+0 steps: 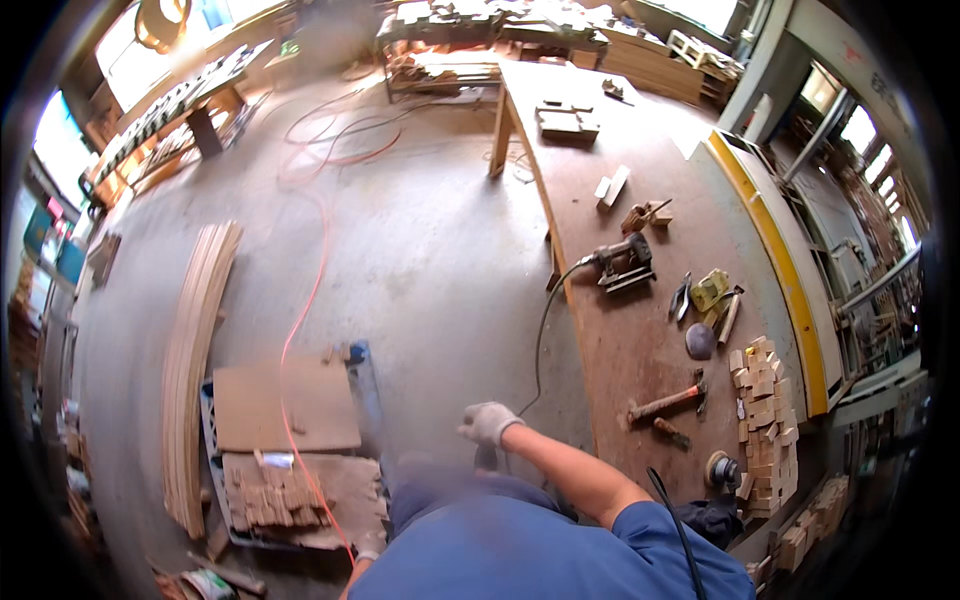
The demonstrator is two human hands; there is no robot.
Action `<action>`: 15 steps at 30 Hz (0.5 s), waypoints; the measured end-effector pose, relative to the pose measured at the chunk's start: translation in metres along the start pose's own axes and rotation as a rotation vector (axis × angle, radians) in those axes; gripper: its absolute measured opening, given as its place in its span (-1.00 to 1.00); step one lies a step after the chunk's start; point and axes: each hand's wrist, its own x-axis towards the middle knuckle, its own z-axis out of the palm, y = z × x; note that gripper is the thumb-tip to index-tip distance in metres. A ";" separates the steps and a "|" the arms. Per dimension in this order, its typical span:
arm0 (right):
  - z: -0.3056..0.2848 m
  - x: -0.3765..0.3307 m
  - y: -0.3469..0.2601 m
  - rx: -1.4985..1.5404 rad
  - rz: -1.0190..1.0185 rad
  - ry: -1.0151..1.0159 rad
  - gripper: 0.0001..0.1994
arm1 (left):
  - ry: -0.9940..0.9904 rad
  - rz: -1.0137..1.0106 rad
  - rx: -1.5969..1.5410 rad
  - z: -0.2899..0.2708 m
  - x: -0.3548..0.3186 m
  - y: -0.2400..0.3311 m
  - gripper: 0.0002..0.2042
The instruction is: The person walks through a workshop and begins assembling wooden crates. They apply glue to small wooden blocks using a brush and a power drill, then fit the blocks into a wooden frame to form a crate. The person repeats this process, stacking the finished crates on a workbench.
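While the gloved right hand [488, 422] curls shut, seemingly gripping a dark handle [487, 458] beside the bench [640, 340], the left hand [366, 554] barely shows, so I cannot tell its grip. Lifting would mean minding the cable [540, 340].

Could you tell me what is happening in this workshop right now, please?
A person in a blue shirt stands beside a long wooden workbench. Their gloved right hand hangs over the concrete floor, closed around something dark that is hard to make out; the left hand barely shows at the lower edge. On the bench lie a nail gun, a hammer and a stack of small wooden blocks. Left of the person sits a pallet with boards.
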 end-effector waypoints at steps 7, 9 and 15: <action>-0.090 0.084 0.009 0.100 0.074 -0.002 -0.52 | -0.127 0.078 0.110 -0.034 0.129 0.127 -0.82; -0.108 0.116 0.023 0.099 0.117 0.024 -0.51 | -0.142 0.115 0.130 -0.055 0.173 0.168 -0.83; -0.177 0.165 0.050 0.223 0.337 0.215 -0.51 | -0.129 0.260 0.136 -0.179 0.328 0.351 -0.85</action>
